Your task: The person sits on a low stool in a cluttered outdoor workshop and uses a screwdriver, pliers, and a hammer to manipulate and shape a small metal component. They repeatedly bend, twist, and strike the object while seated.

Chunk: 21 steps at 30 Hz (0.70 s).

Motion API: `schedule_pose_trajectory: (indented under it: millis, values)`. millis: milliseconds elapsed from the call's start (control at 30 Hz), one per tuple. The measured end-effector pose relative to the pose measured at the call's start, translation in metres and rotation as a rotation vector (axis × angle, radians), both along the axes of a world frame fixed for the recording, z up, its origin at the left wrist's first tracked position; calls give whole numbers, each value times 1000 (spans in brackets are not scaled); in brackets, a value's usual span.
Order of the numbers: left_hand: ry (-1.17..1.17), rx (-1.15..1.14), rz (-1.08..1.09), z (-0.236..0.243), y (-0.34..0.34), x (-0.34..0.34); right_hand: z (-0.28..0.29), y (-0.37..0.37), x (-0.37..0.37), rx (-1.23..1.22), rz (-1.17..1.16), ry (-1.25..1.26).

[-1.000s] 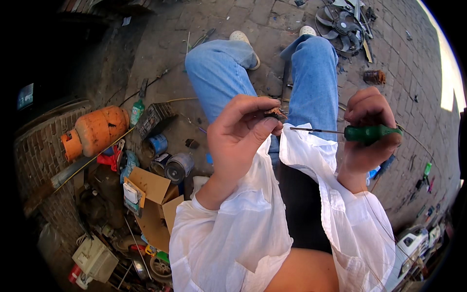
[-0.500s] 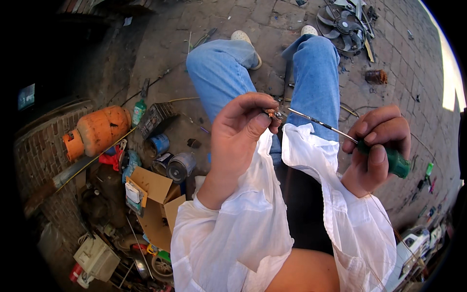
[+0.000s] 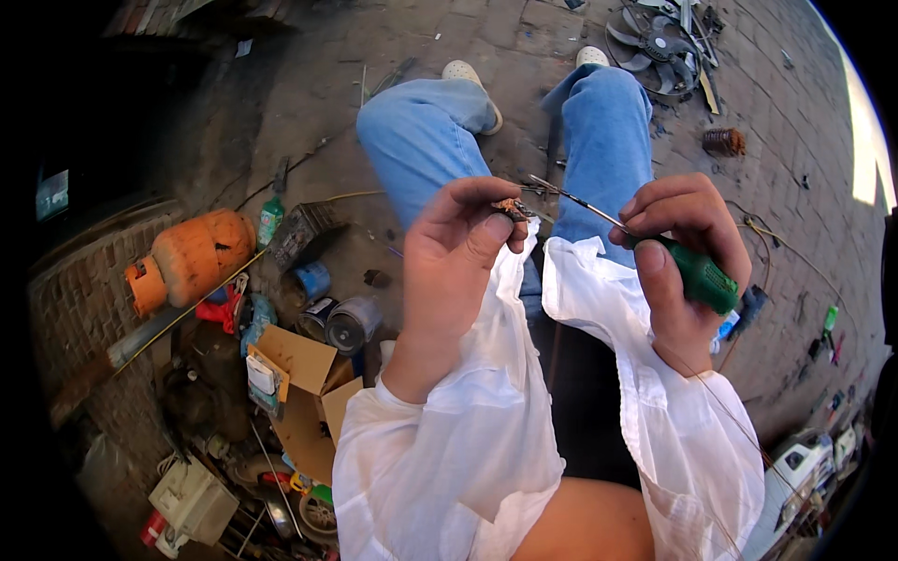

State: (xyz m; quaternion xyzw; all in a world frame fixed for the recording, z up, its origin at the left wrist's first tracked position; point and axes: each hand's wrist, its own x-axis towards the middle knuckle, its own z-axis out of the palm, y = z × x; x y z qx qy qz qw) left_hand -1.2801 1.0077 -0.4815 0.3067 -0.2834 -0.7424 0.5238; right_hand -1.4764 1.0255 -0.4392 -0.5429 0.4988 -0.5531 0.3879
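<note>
my left hand (image 3: 458, 248) pinches a small brown part (image 3: 510, 207) between thumb and fingertips, fingers curled tight around it, held up over my knees. my right hand (image 3: 678, 257) is closed around the green handle of a screwdriver (image 3: 697, 276), thumb laid along the grip. the thin metal shaft runs up and left from that hand, and its tip sits right at the small part, touching it or just beside it, can't tell which. both hands are raised in front of me, near each other but apart, white sleeves (image 3: 486, 411) loose at both wrists. my legs in blue jeans (image 3: 421, 140) stretch out ahead onto the brick floor (image 3: 767, 187).

on the floor to my left: an orange gas cylinder (image 3: 192, 257) lying on its side, a green bottle (image 3: 269, 220) just beside it, a couple of round tin cans (image 3: 351, 323), an open cardboard box (image 3: 299, 374), and a heap of mixed clutter lower down, too jumbled to tell apart. ahead near my right foot lies a dark fan blade (image 3: 655, 42) with scrap around it. a small rusty coil (image 3: 725, 142) sits on the bricks to the right, well apart from my hands.
</note>
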Motion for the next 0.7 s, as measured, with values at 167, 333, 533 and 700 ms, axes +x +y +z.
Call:
schedule_pose_trajectory:
  millis: [167,333,533,700]
  values:
    - [19,-2,74,-10,-23,21,-44,-46,-2,-3,-42,174]
    - [-38,92,195,-35,-68,29,-151,-119,-9,135,-76,421]
    - [-115,210,231,-86,-124,35,-314,-152,16,391,-48,571]
    - [-246,191,114,-111,-175,35,-398,-166,36,529,53,742]
